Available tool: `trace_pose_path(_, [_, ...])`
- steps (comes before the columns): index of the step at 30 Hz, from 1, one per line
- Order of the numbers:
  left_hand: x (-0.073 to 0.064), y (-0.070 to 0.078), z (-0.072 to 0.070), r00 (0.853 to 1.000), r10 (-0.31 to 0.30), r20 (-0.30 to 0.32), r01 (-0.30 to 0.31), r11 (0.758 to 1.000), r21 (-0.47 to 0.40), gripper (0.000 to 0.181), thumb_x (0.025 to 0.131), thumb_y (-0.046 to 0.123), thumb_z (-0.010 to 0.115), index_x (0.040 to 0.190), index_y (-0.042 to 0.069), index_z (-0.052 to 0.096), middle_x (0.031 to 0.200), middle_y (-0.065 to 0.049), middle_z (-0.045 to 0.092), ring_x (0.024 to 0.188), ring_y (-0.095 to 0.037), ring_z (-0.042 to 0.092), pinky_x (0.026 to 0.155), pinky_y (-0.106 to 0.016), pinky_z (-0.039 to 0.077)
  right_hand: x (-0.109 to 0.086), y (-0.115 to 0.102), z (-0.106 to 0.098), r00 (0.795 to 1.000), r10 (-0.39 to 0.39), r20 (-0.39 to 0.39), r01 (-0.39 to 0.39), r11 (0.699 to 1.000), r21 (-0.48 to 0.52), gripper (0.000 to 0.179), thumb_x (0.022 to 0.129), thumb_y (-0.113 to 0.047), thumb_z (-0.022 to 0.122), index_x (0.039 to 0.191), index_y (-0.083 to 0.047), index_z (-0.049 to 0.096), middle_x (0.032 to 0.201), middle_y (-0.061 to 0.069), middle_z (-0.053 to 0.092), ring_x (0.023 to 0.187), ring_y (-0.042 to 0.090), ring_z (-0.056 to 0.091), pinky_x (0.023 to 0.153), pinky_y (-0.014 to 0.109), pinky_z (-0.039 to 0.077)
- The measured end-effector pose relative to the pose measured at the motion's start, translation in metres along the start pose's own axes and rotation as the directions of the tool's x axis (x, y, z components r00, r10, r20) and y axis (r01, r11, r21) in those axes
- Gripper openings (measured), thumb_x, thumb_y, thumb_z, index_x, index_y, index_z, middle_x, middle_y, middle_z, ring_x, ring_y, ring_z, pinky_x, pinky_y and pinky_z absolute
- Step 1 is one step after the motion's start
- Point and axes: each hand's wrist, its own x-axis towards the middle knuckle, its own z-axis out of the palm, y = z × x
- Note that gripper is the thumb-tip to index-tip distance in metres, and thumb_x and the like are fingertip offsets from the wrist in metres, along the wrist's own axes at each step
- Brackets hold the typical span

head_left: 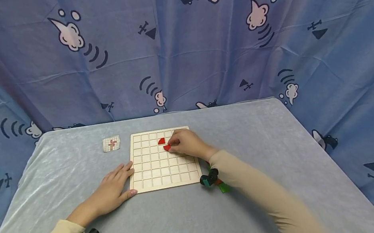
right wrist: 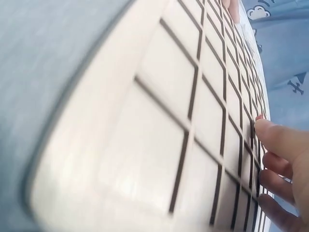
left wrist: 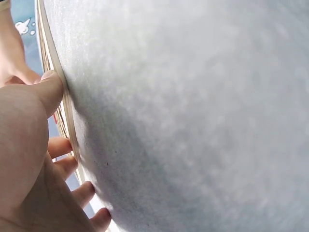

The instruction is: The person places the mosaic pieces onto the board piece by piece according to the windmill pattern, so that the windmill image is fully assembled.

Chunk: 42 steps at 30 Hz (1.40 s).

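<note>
A pale wooden board [head_left: 160, 172] with a grid of square recesses lies flat on the table. My right hand [head_left: 189, 143] is over its upper right part and pinches a small red quarter-round piece [head_left: 167, 148] between thumb and fingertips. Just up and left of that, a second red quarter-round piece [head_left: 161, 141] sits in a grid square. My left hand [head_left: 110, 188] rests by the board's left edge, fingers extended and touching the rim. In the right wrist view, only a sliver of red shows at the thumb [right wrist: 273, 137].
A small card [head_left: 111, 144] with a gridded red pattern lies left of the board's far corner. Green pieces [head_left: 224, 187] and some red ones lie right of the board, partly hidden by my right forearm and its wrist camera [head_left: 209, 178]. A patterned blue curtain [head_left: 177, 53] hangs behind the table.
</note>
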Motion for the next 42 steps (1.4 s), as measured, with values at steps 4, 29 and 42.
trace_pose_path(4, [0.0,0.0,0.001,1.0,-0.005,0.006,0.005,1.0,-0.007,0.065,0.097,0.037,0.062,0.146,0.001,0.042,0.162,-0.018,0.028,0.148,-0.045,0.027,0.114,-0.064,0.029,0.005,-0.006,0.004,1.0,-0.013,-0.007,0.013,1.0,0.003,0.023,0.086,-0.026,0.078,0.105,-0.014,0.078,0.098,-0.003,0.071,0.087,0.011,0.062,0.082,0.028,0.052])
trace_pose_path(29, [0.0,0.0,0.001,1.0,0.01,-0.019,-0.01,1.0,0.013,0.062,0.097,0.037,0.062,0.145,0.001,0.044,0.161,-0.019,0.031,0.146,-0.046,0.031,0.111,-0.065,0.032,0.009,-0.012,0.013,0.999,0.002,-0.045,-0.005,0.998,-0.064,0.025,0.086,-0.029,0.078,0.106,-0.015,0.078,0.102,-0.001,0.071,0.085,0.011,0.063,0.076,0.027,0.052])
trace_pose_path(42, [-0.001,0.0,0.001,1.0,0.007,-0.017,-0.007,1.0,0.001,0.063,0.097,0.036,0.062,0.145,0.001,0.043,0.161,-0.018,0.03,0.147,-0.046,0.03,0.112,-0.065,0.032,0.009,-0.012,0.014,0.998,0.036,-0.051,-0.038,0.999,-0.023,0.026,0.086,-0.029,0.078,0.107,-0.014,0.078,0.106,-0.001,0.073,0.098,0.016,0.067,0.09,0.031,0.054])
